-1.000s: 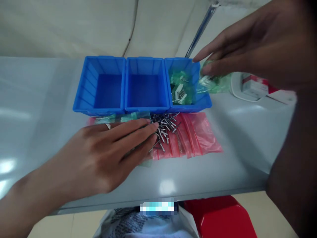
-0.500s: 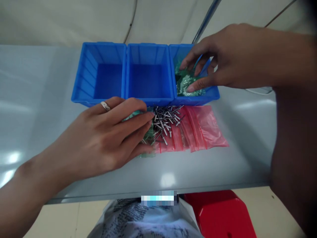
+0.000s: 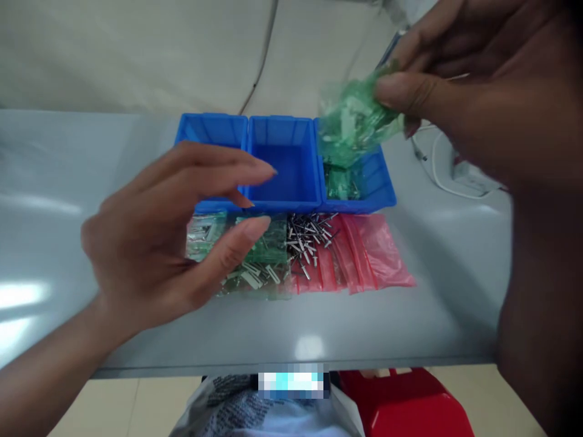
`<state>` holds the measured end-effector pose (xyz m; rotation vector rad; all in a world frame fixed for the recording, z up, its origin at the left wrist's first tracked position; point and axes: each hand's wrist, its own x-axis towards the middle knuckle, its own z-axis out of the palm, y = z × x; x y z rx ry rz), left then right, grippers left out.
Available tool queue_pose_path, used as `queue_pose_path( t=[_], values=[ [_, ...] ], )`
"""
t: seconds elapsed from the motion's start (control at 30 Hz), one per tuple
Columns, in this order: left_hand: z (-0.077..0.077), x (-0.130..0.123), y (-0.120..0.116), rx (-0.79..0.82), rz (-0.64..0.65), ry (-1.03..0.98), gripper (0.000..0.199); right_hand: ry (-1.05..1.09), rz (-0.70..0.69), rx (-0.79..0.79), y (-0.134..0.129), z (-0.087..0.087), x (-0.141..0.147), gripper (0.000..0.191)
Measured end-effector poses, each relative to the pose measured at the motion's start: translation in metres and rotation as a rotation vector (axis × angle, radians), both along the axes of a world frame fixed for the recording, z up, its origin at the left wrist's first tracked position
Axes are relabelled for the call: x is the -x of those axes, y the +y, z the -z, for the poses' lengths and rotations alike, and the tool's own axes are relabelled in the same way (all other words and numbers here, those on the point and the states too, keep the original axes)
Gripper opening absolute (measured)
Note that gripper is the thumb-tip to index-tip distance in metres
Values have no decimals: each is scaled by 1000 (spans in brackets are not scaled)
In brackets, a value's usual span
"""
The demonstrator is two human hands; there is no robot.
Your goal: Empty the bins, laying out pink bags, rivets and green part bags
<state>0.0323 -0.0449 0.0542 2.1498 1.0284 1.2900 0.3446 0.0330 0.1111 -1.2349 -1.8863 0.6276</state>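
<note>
My right hand (image 3: pixel 492 91) pinches a crumpled green plastic bag (image 3: pixel 353 118) between thumb and fingers, holding it above the right compartment of a joined blue plastic bin (image 3: pixel 282 130). Another green bag (image 3: pixel 339 182) lies inside that compartment. My left hand (image 3: pixel 168 233) hovers with its fingers apart and nothing in them, over clear-green bags of small metal parts (image 3: pixel 252 267). To their right, a pile of steel rivets (image 3: pixel 310 240) rests on pink zip bags (image 3: pixel 368 252).
All this stands on a pale grey table (image 3: pixel 68 243) whose front edge runs below the bags. A white cable (image 3: pixel 437 170) and a white box (image 3: pixel 469 173) lie at the right. A red stool (image 3: pixel 405 403) and a printed plastic bag (image 3: pixel 255 413) sit below the table.
My right hand has lifted a green bag out of the right compartment, upward and rightward. My left hand has risen off the pile, uncovering the green bags of metal parts.
</note>
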Motion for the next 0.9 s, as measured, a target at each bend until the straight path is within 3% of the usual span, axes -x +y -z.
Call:
queue_pose_path(
  t=[0.1, 0.17, 0.23, 0.43, 0.7, 0.9],
  values=[
    [1, -6, 1, 223, 44, -312, 60, 115, 39, 48, -32, 3, 49, 14],
    [2, -7, 4, 271, 30, -349, 70, 152, -57, 168, -50, 7, 74, 12],
    [3, -7, 7, 284, -29, -325, 65, 193, -142, 263, -58, 12, 85, 19],
    [2, -5, 5, 350, -115, -347, 50, 93, -39, 190, -55, 13, 74, 17],
    [1, -6, 1, 383, -194, -345, 28, 146, -207, 273, -51, 12, 69, 30],
    [3, -7, 3, 285, -278, -276, 25, 86, -161, 100, -54, 7, 80, 42]
  ],
)
